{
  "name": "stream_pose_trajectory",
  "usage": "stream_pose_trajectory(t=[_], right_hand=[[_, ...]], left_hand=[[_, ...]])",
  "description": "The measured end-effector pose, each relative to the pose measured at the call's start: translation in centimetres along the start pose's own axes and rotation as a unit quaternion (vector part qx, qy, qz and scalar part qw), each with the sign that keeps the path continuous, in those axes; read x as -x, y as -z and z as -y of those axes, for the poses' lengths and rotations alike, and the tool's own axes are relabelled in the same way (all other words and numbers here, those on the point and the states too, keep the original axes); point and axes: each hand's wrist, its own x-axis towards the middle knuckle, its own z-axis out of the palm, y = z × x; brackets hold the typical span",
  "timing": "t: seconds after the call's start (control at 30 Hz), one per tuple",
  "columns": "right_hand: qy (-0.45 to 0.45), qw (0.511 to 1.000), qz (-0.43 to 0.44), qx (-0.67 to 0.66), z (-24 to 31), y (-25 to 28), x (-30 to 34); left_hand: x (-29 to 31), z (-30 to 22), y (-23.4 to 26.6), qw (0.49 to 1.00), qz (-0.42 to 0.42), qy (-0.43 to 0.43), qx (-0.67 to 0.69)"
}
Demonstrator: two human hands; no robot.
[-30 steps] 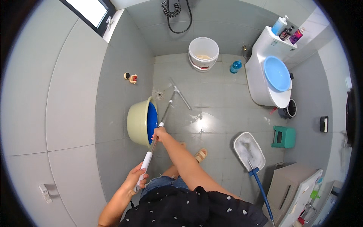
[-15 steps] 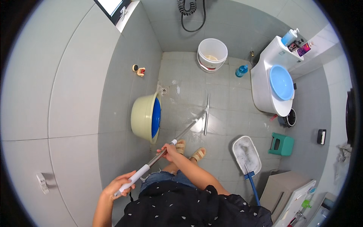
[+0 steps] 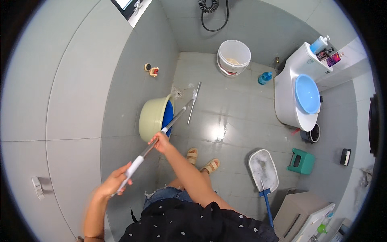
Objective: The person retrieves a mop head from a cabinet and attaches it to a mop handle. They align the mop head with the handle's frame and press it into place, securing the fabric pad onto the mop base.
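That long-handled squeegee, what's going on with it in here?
A person is holding the squeegee with both bare hands. The left hand is on the white grip, while the right hand holds the metal pole farther down. The blade is down at the tiled floor, near the drain and the pale yellow tub.

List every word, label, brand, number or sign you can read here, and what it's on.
None can be read.
Purple bottle: markings too small.
Dark bottle: markings too small.
White bucket: reddish marking, too small.
Sticker on toilet: too small.
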Motion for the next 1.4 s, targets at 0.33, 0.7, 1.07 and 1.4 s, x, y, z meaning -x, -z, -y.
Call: stream_pose_trajectory(t=[0.33, 0.7, 1.07, 1.4], right_hand=[[-0.019, 0.982, -0.081, 0.171, 4.3, 4.8, 2.8], [-0.064, 0.98, -0.146, 0.116, -1.7, 6.4, 6.1], [0.067, 0.979, -0.164, 0.103, 6.7, 3.7, 9.7], [0.23, 0.935, -0.268, -0.044, 8.3, 7.5, 17.5]], left_hand=[[-3.3, 5.9, -7.7, 0.921, -0.063, -0.207, -0.324], [0.4, 8.7, -5.0, 0.98, -0.001, -0.078, -0.183], [-1.3, -0.8, -5.0, 0.976, 0.207, -0.059, -0.012], [-4.9, -8.9, -8.2, 0.897, 0.433, -0.005, -0.087]])
